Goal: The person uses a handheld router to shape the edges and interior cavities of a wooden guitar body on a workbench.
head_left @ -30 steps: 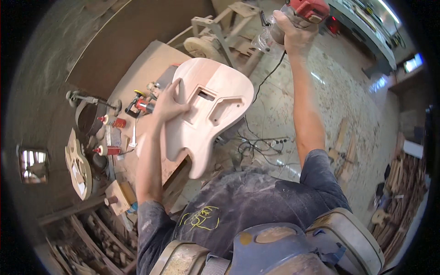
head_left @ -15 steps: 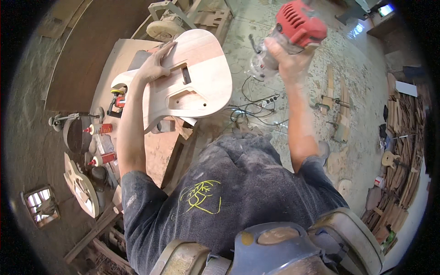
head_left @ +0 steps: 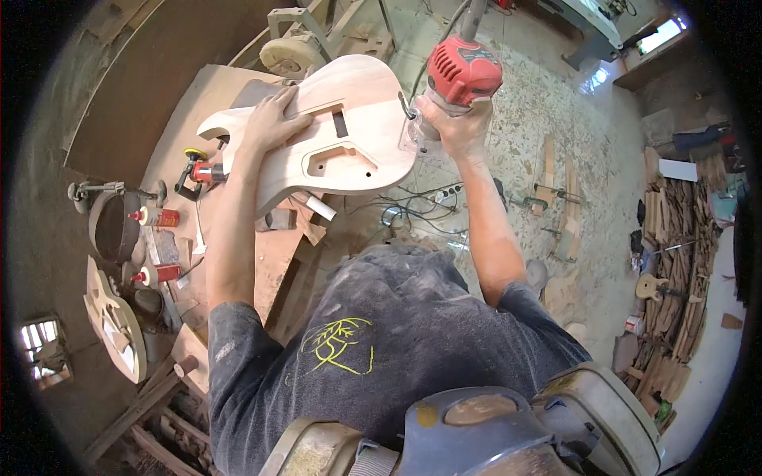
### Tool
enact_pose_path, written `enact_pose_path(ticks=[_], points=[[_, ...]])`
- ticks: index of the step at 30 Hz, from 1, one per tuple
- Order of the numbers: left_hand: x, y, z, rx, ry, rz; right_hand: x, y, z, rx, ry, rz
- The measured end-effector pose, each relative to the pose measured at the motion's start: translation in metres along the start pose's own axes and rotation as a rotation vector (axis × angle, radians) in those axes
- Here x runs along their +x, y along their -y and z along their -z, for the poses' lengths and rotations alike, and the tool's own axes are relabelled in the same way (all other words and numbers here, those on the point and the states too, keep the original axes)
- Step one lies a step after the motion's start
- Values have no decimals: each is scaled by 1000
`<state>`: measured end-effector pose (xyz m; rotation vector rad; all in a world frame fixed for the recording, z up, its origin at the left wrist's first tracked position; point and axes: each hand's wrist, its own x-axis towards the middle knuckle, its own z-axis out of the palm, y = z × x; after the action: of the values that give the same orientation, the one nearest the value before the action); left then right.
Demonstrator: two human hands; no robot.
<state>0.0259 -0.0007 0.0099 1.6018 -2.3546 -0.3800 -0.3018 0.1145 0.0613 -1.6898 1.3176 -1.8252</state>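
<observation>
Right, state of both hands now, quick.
Left hand: open, laid on the guitar body.
Right hand: closed, holding the red router at the body's edge.

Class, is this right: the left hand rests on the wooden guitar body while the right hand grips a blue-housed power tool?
Wrong colour: the head view shows the right hand gripping a red-housed power tool, while the left hand rests on the wooden guitar body.
</observation>
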Motion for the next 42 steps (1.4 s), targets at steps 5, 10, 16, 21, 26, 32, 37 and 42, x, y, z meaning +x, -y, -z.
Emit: enact_pose_path(ticks=[5, 10, 16, 21, 26, 32, 37, 42], points=[[-3, 1, -6, 41, -84, -38, 9, -8, -7, -37, 17, 53], [-4, -1, -8, 28, -107, -37, 12, -13, -15, -47, 67, 21], [-7, -2, -7, 41, -93, -35, 14, -6, -27, 82, -13, 32], [-6, 0, -10, 63, -98, -51, 23, -27, -30, 74, 17, 71], [-4, -3, -4, 50, -76, -69, 42, -38, -37, -8, 57, 96], [-8, -6, 0, 45, -26, -39, 59, -54, -52, 40, -16, 175], [-11, -10, 3, 51, -40, -42, 74, -66, -57, 2, 34, 105], [-10, -9, 3, 38, -25, -17, 89, -81, -65, 13, 10, 147]])
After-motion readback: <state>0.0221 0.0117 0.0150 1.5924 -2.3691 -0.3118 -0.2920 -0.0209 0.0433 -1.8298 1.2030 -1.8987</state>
